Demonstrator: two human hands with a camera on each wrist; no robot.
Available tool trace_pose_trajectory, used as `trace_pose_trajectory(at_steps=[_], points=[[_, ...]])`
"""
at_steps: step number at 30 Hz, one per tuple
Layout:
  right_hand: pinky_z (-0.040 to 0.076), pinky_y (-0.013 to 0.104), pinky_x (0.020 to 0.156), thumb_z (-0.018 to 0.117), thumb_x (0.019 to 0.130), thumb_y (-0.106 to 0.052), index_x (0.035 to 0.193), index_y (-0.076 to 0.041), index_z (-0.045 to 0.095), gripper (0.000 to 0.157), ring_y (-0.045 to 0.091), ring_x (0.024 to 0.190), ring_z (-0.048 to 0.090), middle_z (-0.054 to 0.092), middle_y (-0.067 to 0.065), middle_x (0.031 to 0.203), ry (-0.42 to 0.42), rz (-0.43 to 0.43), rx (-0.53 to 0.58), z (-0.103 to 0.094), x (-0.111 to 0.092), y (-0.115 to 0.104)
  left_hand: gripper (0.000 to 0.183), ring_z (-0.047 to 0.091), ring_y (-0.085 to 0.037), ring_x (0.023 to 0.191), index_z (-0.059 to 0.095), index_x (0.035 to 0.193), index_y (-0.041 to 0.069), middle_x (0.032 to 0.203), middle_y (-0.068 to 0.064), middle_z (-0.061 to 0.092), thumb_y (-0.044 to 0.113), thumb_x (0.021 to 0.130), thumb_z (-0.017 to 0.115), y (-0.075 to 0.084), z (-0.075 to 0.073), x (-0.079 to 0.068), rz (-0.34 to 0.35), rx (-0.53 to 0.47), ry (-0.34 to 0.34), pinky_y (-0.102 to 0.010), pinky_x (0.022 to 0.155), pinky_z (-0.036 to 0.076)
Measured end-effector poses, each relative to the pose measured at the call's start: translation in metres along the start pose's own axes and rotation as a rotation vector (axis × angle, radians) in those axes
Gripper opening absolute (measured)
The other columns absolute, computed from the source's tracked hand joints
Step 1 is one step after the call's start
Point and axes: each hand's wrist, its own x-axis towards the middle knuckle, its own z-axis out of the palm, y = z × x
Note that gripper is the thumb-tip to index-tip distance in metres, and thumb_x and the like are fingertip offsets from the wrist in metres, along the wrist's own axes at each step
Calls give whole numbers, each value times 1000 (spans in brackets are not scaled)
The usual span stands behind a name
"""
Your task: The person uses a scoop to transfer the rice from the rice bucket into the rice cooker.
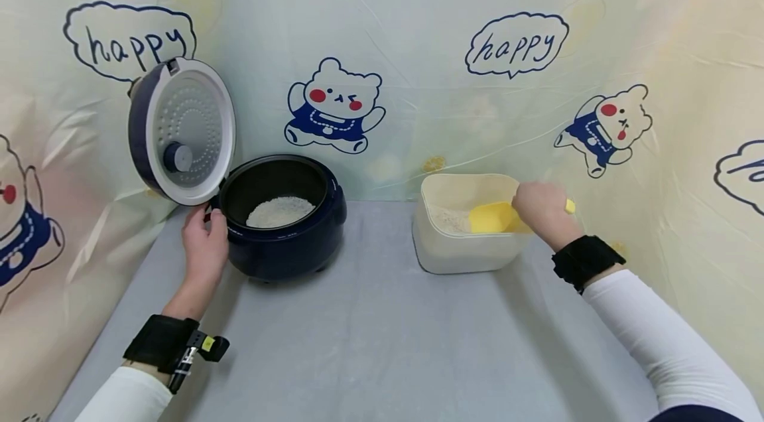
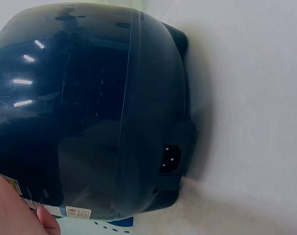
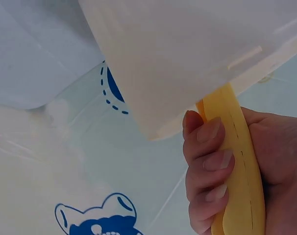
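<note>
A dark blue rice cooker [image 1: 286, 256] stands with its lid [image 1: 191, 133] raised to the left. White rice [image 1: 280, 211] lies in its dark inner pot [image 1: 239, 196]. My left hand [image 1: 205, 243] grips the cooker's left side just below the lid, thumb toward the front; some fingers are hidden. The left wrist view shows this hand against the cooker's glossy side. My right hand [image 1: 546, 210] holds a yellow scoop [image 1: 492, 217] by its handle, fingers wrapped around it in the right wrist view. The scoop's bowl dips into the cream container [image 1: 465, 256], beside pale rice grains [image 1: 449, 219].
A grey-white table surface [image 1: 370, 342] runs in front of both vessels. Behind stands a pale curtain [image 1: 418, 10] printed with bears and "happy" bubbles. A power socket [image 2: 171, 159] sits low on the cooker's side.
</note>
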Motion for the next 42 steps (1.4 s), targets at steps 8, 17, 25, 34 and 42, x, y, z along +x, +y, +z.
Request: trace_pose_trajectory(at_steps=[8, 17, 25, 34, 42], points=[[44, 42, 64, 53, 102, -21, 77, -5, 63, 31, 28, 69, 52, 51, 9, 70, -41, 58, 153, 13, 8, -2, 51, 45, -36, 135, 48, 151, -4, 153, -24, 45, 22, 109, 37, 2, 1, -2, 0, -11, 1, -44, 106, 39], [41, 42, 71, 49, 106, -25, 72, -8, 59, 39, 25, 66, 55, 55, 6, 67, -120, 46, 290, 17, 13, -11, 51, 45, -38, 135, 48, 150, -5, 152, -26, 46, 22, 109, 37, 1, 0, -1, 9, -2, 11, -47, 107, 38], [41, 37, 66, 48, 109, -29, 81, -6, 60, 38, 22, 65, 58, 55, 6, 70, -184, 32, 370, 20, 16, -16, 50, 46, -40, 133, 48, 149, -9, 148, -30, 47, 19, 109, 38, -1, 0, -2, 5, -21, 14, -49, 108, 37], [42, 31, 63, 48, 110, -31, 91, -3, 62, 37, 23, 67, 57, 51, 7, 73, -226, 12, 436, 25, 21, -17, 52, 45, -36, 135, 45, 152, -6, 152, -26, 45, 23, 110, 37, 1, 1, -3, -10, -35, 3, -47, 108, 38], [42, 31, 65, 47, 111, -34, 87, -5, 62, 40, 22, 66, 54, 49, 5, 71, -252, -20, 477, 28, 26, -19, 52, 46, -37, 135, 46, 151, -6, 152, -27, 45, 24, 109, 36, 0, 2, -3, -26, -25, 5, -45, 108, 39]])
